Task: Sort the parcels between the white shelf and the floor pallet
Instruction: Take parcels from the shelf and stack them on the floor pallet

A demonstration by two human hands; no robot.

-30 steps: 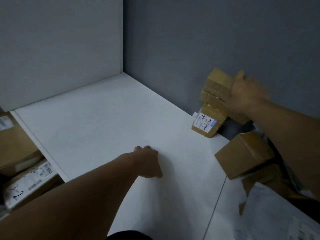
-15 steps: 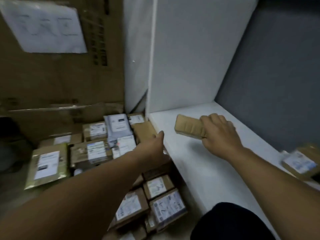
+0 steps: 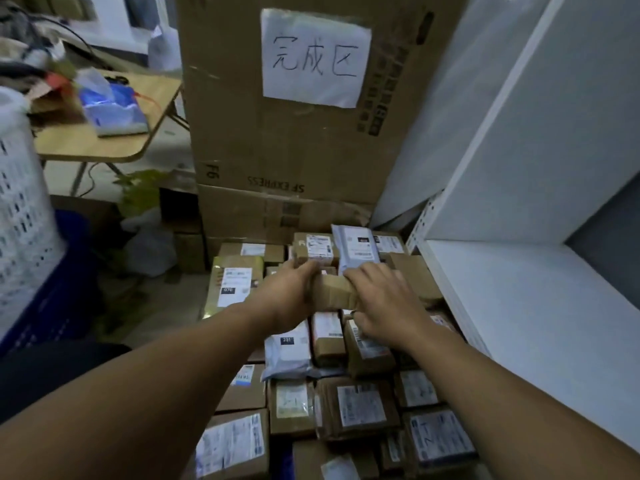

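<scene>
Between the two hands, a small brown parcel (image 3: 334, 292) is held above the pile: the left hand (image 3: 287, 299) has its fingers closed round the parcel's left end, and the right hand (image 3: 384, 299) lays its fingers over the right end, thumb underneath. Directly below the fingers lie the labelled parcels on the floor pallet (image 3: 346, 403), packed edge to edge, a grey mailer (image 3: 356, 249) just beyond the fingertips. Right of the right hand stands the white shelf (image 3: 540, 306), its board bare here. Behind the pile a large carton (image 3: 301, 98) carries a handwritten sign. Risk, as a judgement: released onto uneven neighbours, the parcel could tip or slide and hide labels beneath.
</scene>
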